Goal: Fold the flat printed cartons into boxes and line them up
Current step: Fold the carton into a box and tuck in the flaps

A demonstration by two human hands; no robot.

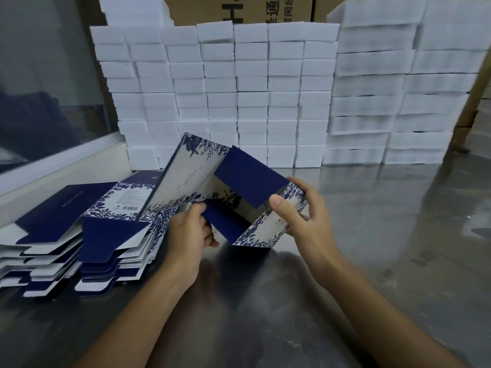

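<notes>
Hands (pixel 186 229) (pixel 300 208) both grip the half-opened blue-and-white floral printed carton (pixel 212 181), pinching opposite walls, flaps between grips free for folding.

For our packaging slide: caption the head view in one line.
Both hands, left and right, fold a blue-and-white floral printed carton beside a stack of flat cartons on a steel table.

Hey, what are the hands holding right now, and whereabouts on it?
Both hold one half-opened blue floral carton. The left hand pinches its lower blue flap; the right hand grips its right side panel, thumb on the inside.
</notes>
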